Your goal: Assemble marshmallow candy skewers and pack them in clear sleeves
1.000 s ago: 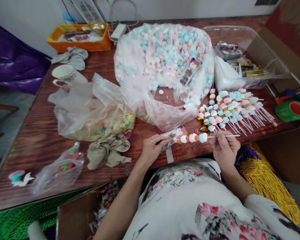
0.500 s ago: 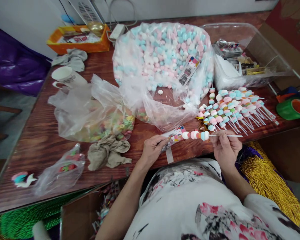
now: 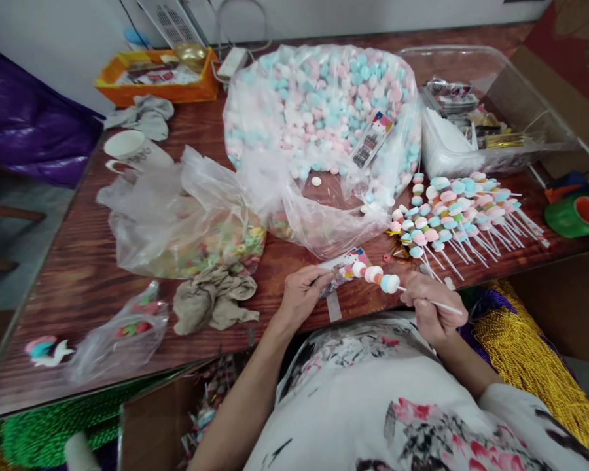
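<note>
My right hand (image 3: 430, 307) pinches the white stick of a marshmallow skewer (image 3: 377, 275) carrying pink, white and blue pieces, tilted down to the right. My left hand (image 3: 302, 292) is closed on a small printed wrapper (image 3: 344, 265) at the skewer's tip, by the wooden table's (image 3: 78, 275) front edge. A pile of finished skewers (image 3: 454, 212) lies just beyond my right hand. A big clear bag of pastel marshmallows (image 3: 324, 118) sits behind.
A clear bag of colourful candy rings (image 3: 186, 222) and a crumpled brown cloth (image 3: 213, 297) lie left of my hands. A white mug (image 3: 127, 149), an orange tray (image 3: 152, 75), a clear box (image 3: 481, 118), green tape (image 3: 574, 216) and yellow cord (image 3: 525, 353) surround them.
My right hand has dropped lower and nearer my body, tilting the skewer from level to slanting down right. The left hand stays on the wrapper.
</note>
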`<state>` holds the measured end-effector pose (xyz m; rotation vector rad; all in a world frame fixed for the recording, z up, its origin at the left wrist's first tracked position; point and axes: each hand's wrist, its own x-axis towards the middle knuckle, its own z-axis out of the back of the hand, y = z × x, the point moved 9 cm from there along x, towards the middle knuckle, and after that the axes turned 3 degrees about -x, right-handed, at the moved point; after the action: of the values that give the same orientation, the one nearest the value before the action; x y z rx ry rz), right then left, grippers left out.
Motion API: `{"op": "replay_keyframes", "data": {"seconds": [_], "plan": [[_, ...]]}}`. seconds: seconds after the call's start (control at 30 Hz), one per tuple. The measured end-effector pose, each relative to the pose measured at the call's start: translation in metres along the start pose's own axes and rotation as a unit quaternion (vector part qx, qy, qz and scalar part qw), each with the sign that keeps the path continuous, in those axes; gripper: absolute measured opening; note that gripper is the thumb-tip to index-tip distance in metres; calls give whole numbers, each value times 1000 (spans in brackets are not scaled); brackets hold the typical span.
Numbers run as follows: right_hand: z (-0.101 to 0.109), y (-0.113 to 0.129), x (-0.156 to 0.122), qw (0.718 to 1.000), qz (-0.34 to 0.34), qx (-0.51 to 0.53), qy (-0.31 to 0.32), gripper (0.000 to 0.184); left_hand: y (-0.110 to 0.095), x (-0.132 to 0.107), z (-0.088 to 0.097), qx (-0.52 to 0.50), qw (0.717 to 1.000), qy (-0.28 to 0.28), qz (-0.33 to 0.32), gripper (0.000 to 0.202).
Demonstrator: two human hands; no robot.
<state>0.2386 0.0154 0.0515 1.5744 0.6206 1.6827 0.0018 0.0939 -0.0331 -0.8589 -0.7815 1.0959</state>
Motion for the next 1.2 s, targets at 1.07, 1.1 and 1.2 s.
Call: {"op": "replay_keyframes", "data": {"seconds": [1.07,1.1,1.2], "plan": [[-20,-68,10,917,-282,243,-143,16,-35,-13,-12,39,993,-9,-114,22],[-22,-68,10,915,-284,250,-138,16,-36,-14,-12,38,993,-10,-114,22],[-26,-71,9,905,-302,269,-130,19,-38,-13,-10,49,994,-19,-100,17]]}}
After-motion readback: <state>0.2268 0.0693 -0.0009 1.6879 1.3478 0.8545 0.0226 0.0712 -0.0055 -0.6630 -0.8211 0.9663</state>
